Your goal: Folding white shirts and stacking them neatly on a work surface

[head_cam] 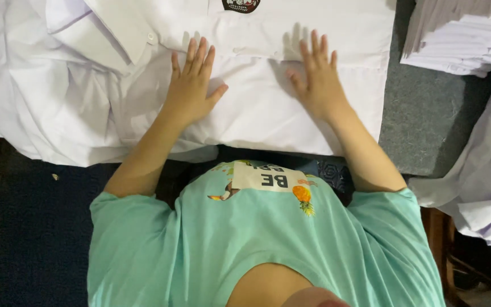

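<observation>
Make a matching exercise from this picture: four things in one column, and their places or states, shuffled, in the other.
Things:
1. left hand
2. right hand
3. stack of folded white garments
4. grey table surface

Places or states:
A. top right corner
B. flat on the white shirt, nearer the cuffed sleeve
C. bare strip beside the shirt's right edge
D. flat on the shirt, on its right half

Pairs: 1-B, 2-D, 3-A, 4-C
</observation>
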